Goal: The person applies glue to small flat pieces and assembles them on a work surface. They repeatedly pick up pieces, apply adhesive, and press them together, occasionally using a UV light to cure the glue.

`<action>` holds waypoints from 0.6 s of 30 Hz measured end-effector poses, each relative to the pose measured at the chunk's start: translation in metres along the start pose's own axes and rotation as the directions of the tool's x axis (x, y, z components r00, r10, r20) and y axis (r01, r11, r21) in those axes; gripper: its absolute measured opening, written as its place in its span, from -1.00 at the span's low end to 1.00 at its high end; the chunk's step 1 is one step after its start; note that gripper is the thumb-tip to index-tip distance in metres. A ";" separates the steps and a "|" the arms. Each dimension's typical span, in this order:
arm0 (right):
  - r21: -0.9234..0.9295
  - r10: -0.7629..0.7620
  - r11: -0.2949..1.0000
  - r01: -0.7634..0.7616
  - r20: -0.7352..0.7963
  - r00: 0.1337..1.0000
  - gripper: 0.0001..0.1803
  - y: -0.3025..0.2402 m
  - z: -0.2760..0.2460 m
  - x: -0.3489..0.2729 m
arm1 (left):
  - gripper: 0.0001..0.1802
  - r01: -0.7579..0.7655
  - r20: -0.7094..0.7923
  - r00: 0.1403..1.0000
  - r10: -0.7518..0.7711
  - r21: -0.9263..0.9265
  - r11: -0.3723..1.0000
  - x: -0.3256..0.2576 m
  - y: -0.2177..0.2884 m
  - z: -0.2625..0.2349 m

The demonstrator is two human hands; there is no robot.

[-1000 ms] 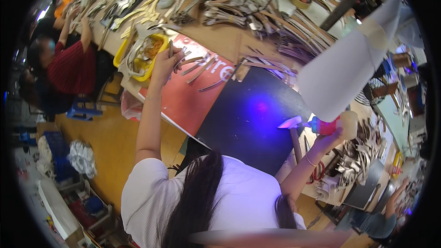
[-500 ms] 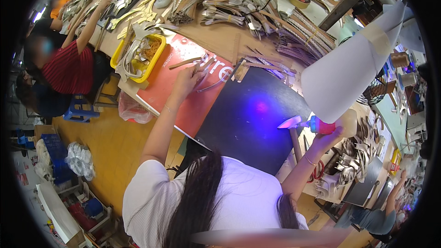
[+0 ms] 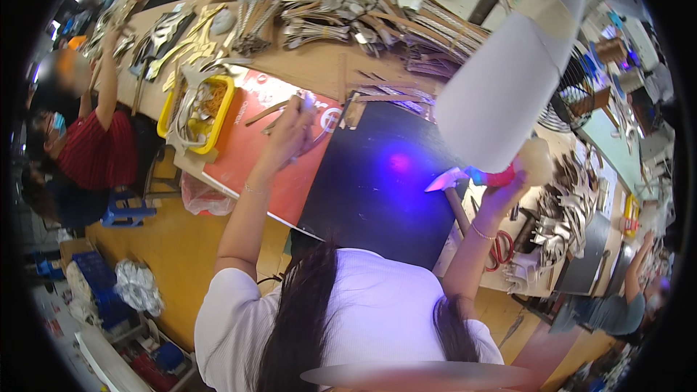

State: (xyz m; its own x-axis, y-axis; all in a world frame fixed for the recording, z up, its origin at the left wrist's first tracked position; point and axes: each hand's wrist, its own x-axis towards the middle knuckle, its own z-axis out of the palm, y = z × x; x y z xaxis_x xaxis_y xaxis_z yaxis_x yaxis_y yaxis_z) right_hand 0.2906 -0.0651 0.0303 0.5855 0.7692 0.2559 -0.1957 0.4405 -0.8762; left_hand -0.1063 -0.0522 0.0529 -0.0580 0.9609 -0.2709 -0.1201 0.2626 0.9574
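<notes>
My right hand (image 3: 504, 196) is wrapped round a squeeze bottle (image 3: 536, 162) with a cloudy body, a red collar and a pale pointed nozzle. The nozzle points left over the black mat (image 3: 363, 189), where a blue-violet light spot falls. Over the red board (image 3: 290, 192), my left hand (image 3: 289, 134) has its fingers bent and pressed together. What lies in them is hidden and blurred. A short brown strip (image 3: 266, 112) lies beside that hand, and a thin curved pale strip (image 3: 319, 134) shows at its right.
A white paper cone (image 3: 501, 87) hangs above the mat's right side. A yellow basket (image 3: 223, 120) of scraps stands at left. Bundled straps (image 3: 312, 18) line the back. A hammer (image 3: 456, 210), red-handled scissors (image 3: 499, 250) and metallic pieces (image 3: 559, 225) lie right. A person in red (image 3: 98, 149) sits left.
My left hand has turned and its fingers have closed more above the red board. The bottle stays in my right hand, nozzle still leftward. The whole view has shifted slightly.
</notes>
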 end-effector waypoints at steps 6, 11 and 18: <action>-0.037 -0.063 0.997 0.064 0.024 0.998 -0.07 0.000 -0.003 -0.005 | -0.77 0.119 0.410 0.903 -0.130 0.051 0.992 0.005 -0.008 0.085; -0.075 -0.077 0.994 0.078 0.010 0.997 -0.14 -0.008 0.002 -0.007 | -0.74 0.114 0.571 0.808 -0.147 0.093 0.989 0.009 -0.018 0.127; -0.174 -0.136 0.974 0.143 0.050 0.989 -0.28 -0.012 0.023 -0.015 | -0.83 0.139 0.581 0.799 -0.156 0.074 0.988 0.010 -0.023 0.157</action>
State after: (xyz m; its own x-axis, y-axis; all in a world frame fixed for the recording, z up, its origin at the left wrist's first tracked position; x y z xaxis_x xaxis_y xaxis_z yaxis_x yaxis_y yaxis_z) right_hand 0.2657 -0.0713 0.0460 0.5666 0.7243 0.3928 0.0296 0.4585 -0.8882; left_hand 0.0518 -0.0345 0.0442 0.5478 0.7781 -0.3073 -0.0535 0.3992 0.9153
